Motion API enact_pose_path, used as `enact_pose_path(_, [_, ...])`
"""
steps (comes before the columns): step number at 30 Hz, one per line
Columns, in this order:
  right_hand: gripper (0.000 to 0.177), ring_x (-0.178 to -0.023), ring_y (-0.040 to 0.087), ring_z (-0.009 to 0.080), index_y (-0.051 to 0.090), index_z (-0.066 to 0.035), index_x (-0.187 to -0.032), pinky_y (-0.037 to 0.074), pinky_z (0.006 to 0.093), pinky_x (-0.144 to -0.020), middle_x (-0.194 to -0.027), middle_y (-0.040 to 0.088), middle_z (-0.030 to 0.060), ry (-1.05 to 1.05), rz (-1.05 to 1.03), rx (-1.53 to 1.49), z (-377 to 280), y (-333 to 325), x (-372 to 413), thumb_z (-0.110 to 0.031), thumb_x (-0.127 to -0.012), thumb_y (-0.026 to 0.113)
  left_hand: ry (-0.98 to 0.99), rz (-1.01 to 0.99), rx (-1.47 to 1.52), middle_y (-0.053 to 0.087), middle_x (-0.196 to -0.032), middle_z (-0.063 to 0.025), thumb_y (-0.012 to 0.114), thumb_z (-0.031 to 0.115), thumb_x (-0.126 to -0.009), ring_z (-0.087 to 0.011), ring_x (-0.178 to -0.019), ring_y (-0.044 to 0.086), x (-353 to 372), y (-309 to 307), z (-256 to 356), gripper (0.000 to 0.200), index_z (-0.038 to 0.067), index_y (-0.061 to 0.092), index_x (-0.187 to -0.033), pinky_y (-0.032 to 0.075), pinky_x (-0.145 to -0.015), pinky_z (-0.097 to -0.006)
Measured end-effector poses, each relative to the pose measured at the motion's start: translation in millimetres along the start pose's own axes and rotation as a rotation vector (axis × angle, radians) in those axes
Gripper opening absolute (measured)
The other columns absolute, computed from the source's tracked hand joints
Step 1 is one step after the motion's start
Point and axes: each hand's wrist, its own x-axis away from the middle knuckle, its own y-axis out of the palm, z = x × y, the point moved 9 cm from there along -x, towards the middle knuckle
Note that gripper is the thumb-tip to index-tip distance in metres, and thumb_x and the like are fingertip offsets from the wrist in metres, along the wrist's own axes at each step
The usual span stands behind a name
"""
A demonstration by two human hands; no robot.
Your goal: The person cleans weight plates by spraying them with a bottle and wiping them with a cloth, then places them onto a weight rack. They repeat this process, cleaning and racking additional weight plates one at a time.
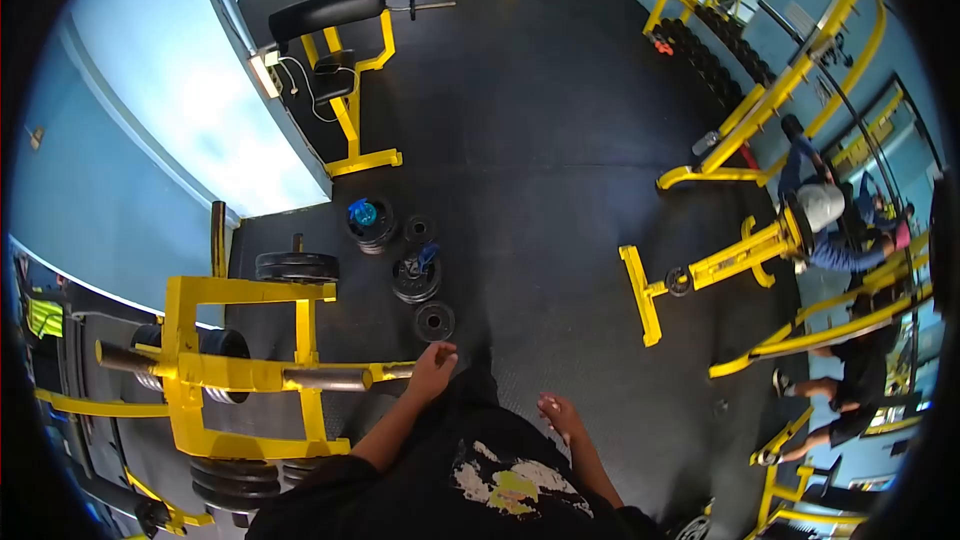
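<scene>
My left hand [433, 372] hangs in front of my body, fingers loosely curled and a little apart, with nothing visible in it. Closest to it in view is a small black weight plate [434, 322] lying on the floor. My right hand [561, 418] hovers at my other side, holding nothing that I can see, its fingers slightly bent and apart. Ahead are a stack of black plates [417, 290] with a dark blue item on top, another small plate [420, 229], and a second stack [372, 238] bearing a bright blue object [362, 211].
A yellow plate rack [235, 370] loaded with black plates stands at my left. Beyond it is a yellow preacher curl bench [345, 125]. On the right are a yellow bench [740, 255], rack frames and other people. Dumbbells [700, 60] line the far right wall.
</scene>
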Motion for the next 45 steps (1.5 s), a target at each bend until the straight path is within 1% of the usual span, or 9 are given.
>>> enact_pose_path(5, [0.029,-0.083,0.065,0.0141,0.069,-0.008,-0.113,0.049,0.0308,-0.071,-0.091,0.069,0.0034,-0.101,-0.068,0.196,-116,-20,-100,-0.025,-0.089,0.069,-0.078,0.008,0.092,0.065,-0.092,-0.0044,0.062,0.016,-0.092,-0.013,-0.083,0.061,-120,4,31,0.022,0.004,0.06,-0.11,0.049,-0.077,-0.0287])
enact_pose_path(11, [0.018,-0.069,0.062,0.0125,0.068,-0.006,-0.103,0.048,0.0263,-0.06,-0.084,0.066,0.0026,-0.169,-0.063,0.197,-237,-36,-240,-0.018,-0.091,0.066,-0.306,0.157,0.03,0.069,-0.096,-0.0109,0.06,0.021,-0.089,-0.0219,-0.09,0.066,-200,-23,-53,0.024,0.006,0.066,-0.107,0.051,-0.082,-0.0336])
enact_pose_path(17, [0.018,-0.069,0.059,0.012,0.068,-0.004,-0.1,0.048,0.0275,-0.063,-0.083,0.064,0.0027,0.007,-0.16,0.374,-339,-11,-395,-0.02,-0.091,0.067,-0.748,0.566,-0.141,0.07,-0.107,-0.0164,0.06,0.029,-0.087,-0.0319,-0.104,0.067,-186,-71,-106,0.032,0.007,0.068,-0.109,0.052,-0.09,-0.0393])
enact_pose_path(19, [0.018,-0.071,0.063,0.0139,0.068,-0.009,-0.103,0.048,0.0254,-0.061,-0.087,0.065,0.0013,-0.036,-0.352,0.544,-382,17,-446,-0.022,-0.093,0.063,-0.982,0.755,0.199,0.07,-0.107,-0.0164,0.061,0.03,-0.086,-0.0322,-0.105,0.066,-162,-54,-164,0.035,0.007,0.067,-0.112,0.052,-0.089,-0.0394])
enact_pose_path(23, [0.018,-0.074,0.063,0.0141,0.068,-0.008,-0.103,0.05,0.0276,-0.064,-0.088,0.065,0.0024,-0.063,-0.511,0.705,-465,58,-529,-0.022,-0.092,0.063,-1.179,0.957,0.1,0.07,-0.103,-0.0154,0.063,0.03,-0.085,-0.0302,-0.099,0.067,-146,-27,-112,0.036,0.006,0.065,-0.112,0.052,-0.085,-0.0383])
enact_pose_path(29, [0.016,-0.076,0.062,0.0137,0.069,-0.004,-0.1,0.053,0.0305,-0.068,-0.089,0.065,0.0042,-0.23,-0.819,1.143,-570,144,-589,-0.016,-0.093,0.06,-1.055,1.139,0.4,0.069,-0.096,-0.0138,0.065,0.024,-0.084,-0.0261,-0.088,0.066,-205,48,-35,0.032,0.004,0.064,-0.109,0.052,-0.078,-0.0368])
enact_pose_path(35, [0.019,-0.068,0.06,0.0103,0.069,-0.001,-0.102,0.052,0.0262,-0.063,-0.086,0.066,0.0037,-0.36,-0.901,1.162,-601,261,-635,-0.017,-0.091,0.064,-1.162,1.243,0.643,0.071,-0.098,-0.0143,0.063,0.024,-0.084,-0.0252,-0.093,0.068,-243,123,-73,0.031,0.004,0.065,-0.107,0.053,-0.083,-0.0364])
enact_pose_path(41, [0.019,-0.072,0.063,0.0098,0.069,-0.007,-0.106,0.048,0.0229,-0.06,-0.088,0.066,0.0005,-0.306,-1.064,1.121,-615,353,-581,-0.02,-0.093,0.064,-1.261,1.114,0.655,0.071,-0.099,-0.0142,0.061,0.025,-0.085,-0.0264,-0.092,0.07,-287,81,-71,0.031,0.004,0.067,-0.106,0.054,-0.083,-0.0381])
enact_pose_path(45, [0.019,-0.069,0.063,0.0093,0.068,-0.008,-0.107,0.047,0.0223,-0.059,-0.089,0.067,0.0001,-0.359,-1.3,1.325,-607,382,-575,-0.021,-0.094,0.063,-1.028,1.471,0.885,0.071,-0.102,-0.0129,0.06,0.021,-0.087,-0.0247,-0.091,0.069,-324,1,-54,0.03,0.004,0.065,-0.111,0.053,-0.081,-0.0351])
